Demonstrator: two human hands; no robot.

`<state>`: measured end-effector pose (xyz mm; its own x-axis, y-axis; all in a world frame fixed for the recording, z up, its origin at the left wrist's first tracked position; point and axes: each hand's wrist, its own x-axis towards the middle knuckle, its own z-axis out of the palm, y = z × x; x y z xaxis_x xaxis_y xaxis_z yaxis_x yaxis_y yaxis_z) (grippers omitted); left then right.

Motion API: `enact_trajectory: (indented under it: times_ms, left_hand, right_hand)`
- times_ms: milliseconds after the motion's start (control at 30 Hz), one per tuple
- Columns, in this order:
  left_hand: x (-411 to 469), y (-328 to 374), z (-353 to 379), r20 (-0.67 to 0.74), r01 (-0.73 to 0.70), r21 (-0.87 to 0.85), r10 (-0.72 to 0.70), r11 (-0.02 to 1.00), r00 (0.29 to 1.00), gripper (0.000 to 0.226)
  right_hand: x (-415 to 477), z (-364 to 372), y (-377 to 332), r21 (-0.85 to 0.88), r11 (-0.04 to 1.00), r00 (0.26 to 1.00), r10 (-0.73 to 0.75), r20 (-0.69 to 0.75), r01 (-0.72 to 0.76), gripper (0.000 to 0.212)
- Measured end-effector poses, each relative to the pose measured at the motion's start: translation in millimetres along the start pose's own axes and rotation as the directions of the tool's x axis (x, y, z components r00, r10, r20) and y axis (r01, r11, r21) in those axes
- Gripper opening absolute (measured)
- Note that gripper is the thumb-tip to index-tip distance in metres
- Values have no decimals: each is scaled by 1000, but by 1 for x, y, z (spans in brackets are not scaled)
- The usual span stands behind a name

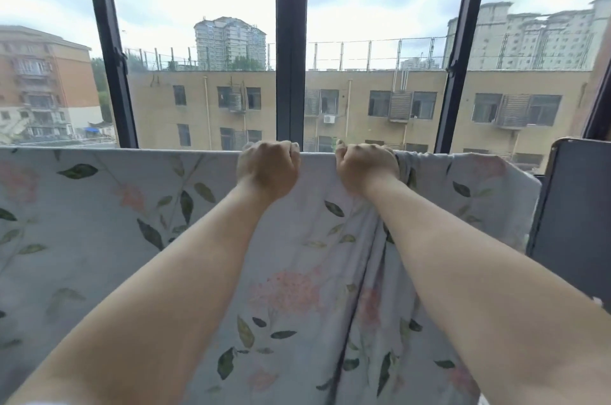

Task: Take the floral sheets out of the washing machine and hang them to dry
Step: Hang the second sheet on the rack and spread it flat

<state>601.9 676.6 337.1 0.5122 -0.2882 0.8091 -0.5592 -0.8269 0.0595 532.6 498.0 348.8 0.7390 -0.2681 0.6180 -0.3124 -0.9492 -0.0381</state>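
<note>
A pale grey floral sheet (99,212) with pink blooms and dark green leaves hangs across the view, its top edge level along a line that the cloth hides. My left hand (269,169) grips that top edge near the middle, fingers curled over it. Close beside it, my right hand (365,168) grips the edge too, where the cloth bunches into folds that run down below it. To the right of that hand the sheet is gathered and sags toward its end (496,179).
Directly behind the sheet stands a large window with dark vertical frames (291,40), buildings outside. A dark panel (575,216) rises at the right, just past the sheet's end.
</note>
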Motion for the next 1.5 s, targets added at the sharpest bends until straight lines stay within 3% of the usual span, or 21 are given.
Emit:
enact_trajectory:
  times_ms: [100,200,467,700,933,1133,1300,1500]
  left_hand:
    - [6,53,13,56,-8,31,6,999,998,52]
    - [8,50,20,56,-1,93,-5,996,998,56]
    - [11,33,19,59,65,107,-72,992,996,57]
    - [6,51,24,-18,125,95,-124,988,992,49]
    - [8,62,26,-26,217,92,-215,972,976,52]
    - [7,148,37,26,43,60,-45,997,999,48]
    - [19,230,51,77,-87,-14,88,996,993,49]
    - [17,265,66,2,-17,-43,17,999,1000,50]
  right_hand:
    - [2,-2,13,1,998,998,-64,23,64,67]
    - [-1,-3,38,-34,993,994,-109,1,109,70]
    - [7,-12,138,-82,995,995,65,73,-59,72]
    - [8,-14,165,-13,995,987,101,121,-100,69]
    - [-1,-17,170,130,991,992,0,125,-16,61]
    - [-9,-26,176,225,973,987,-88,133,57,52]
    - [-1,-47,200,528,849,963,-160,215,24,36]
    - [-16,-43,274,437,891,950,-234,207,124,27]
